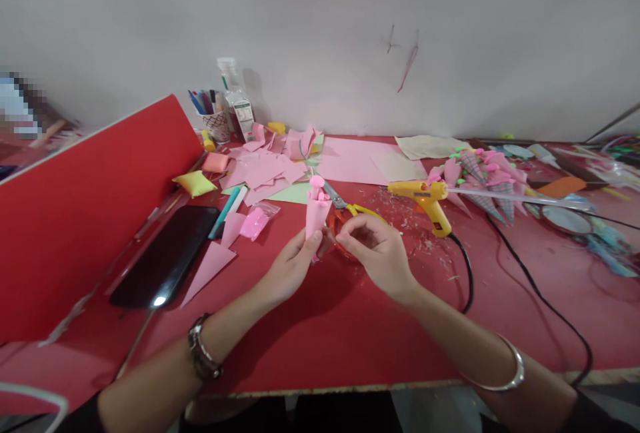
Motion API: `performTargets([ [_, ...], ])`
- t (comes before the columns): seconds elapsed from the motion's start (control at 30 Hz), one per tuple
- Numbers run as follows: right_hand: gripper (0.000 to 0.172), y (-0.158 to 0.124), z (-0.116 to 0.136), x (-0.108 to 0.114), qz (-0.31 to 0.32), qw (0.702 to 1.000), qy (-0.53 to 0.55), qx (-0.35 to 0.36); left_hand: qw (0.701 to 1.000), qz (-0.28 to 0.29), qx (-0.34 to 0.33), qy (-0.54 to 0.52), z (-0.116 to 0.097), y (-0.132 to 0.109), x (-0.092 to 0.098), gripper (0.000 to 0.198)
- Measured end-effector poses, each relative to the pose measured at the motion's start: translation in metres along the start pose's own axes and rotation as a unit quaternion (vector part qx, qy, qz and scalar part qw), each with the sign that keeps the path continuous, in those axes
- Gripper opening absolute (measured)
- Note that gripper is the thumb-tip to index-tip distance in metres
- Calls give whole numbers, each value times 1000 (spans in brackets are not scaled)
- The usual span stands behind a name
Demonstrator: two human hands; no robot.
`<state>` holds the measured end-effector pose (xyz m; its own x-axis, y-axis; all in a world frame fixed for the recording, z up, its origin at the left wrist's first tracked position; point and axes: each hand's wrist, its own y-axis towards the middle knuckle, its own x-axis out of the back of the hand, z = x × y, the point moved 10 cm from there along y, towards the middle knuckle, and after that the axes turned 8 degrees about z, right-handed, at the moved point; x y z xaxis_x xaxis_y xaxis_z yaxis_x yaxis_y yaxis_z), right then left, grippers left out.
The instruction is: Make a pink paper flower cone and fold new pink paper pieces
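The pink paper cone [316,218] stands nearly upright above the red worktop [310,346], its lower part clamped between the thumb and fingers of the left hand [294,261]. The right hand [384,254] is just beside it, thumb and forefinger drawn close together; whether they pinch something small is hard to tell at this blur. The cone should be very light, stiff along its rolled length but easily crushed by a firm squeeze. The rounded pink pieces [317,184] at its mouth look soft and likely to dent, so the best hold is a gentle one low on the paper, clear of them.
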<state>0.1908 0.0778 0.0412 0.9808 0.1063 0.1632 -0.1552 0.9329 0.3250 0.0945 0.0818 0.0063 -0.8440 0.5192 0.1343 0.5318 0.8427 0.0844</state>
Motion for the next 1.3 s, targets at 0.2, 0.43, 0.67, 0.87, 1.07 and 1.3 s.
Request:
performTargets([
  [0.2,5,1,-1,11,-30,999,-13,-17,1000,11,5,21,0,0,-4,28],
  [0.43,7,2,-4,13,-43,998,1,-42,1000,8,12,26,1,-1,-2,29],
  [0.67,9,1,4,16,-54,998,5,-7,1000,18,13,19,2,1,-5,30],
  [0.87,9,1,0,14,-44,998,35,-17,1000,22,7,19,-1,0,-5,30],
  [1.07,16,2,-1,13,-41,998,41,-32,1000,23,3,13,-1,1,-6,29],
  [1.3,12,1,2,16,-47,999,6,-19,999,18,20,22,1,1,-4,31],
])
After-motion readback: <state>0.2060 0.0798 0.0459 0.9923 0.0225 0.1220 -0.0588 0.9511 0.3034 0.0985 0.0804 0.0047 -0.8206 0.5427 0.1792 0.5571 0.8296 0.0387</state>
